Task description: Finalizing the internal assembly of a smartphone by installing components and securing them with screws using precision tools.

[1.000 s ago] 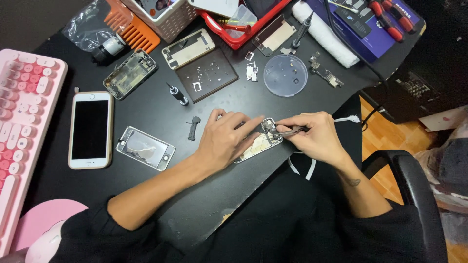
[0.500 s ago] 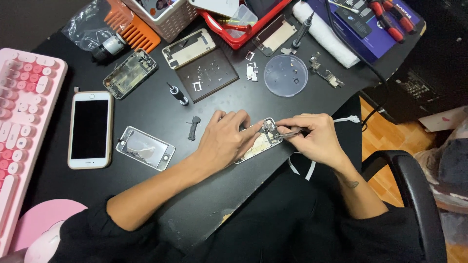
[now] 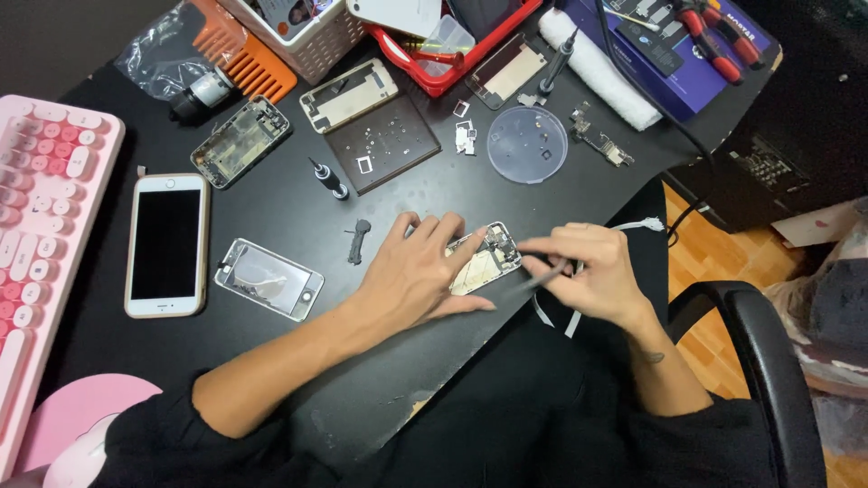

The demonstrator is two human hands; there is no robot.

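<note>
My left hand (image 3: 418, 271) lies flat on an opened phone body (image 3: 488, 258) on the black table (image 3: 271, 217), pinning it down with spread fingers. My right hand (image 3: 588, 271) grips a thin dark tool (image 3: 533, 278), likely tweezers, whose tip points down-left beside the phone's lower edge. The phone's insides face up; part of it is hidden under my left fingers.
A white phone (image 3: 165, 244), a loose screen panel (image 3: 268, 278), a small screwdriver (image 3: 329, 179), a dark parts mat (image 3: 384, 145), a clear round dish (image 3: 527, 145), another phone frame (image 3: 240, 142), a pink keyboard (image 3: 41, 208), a red tray (image 3: 443, 54), an office chair (image 3: 768, 361).
My right hand has drawn the tool back from the phone's top end and turned it, so the tip now sits lower, beside the phone. My left hand stays on the phone.
</note>
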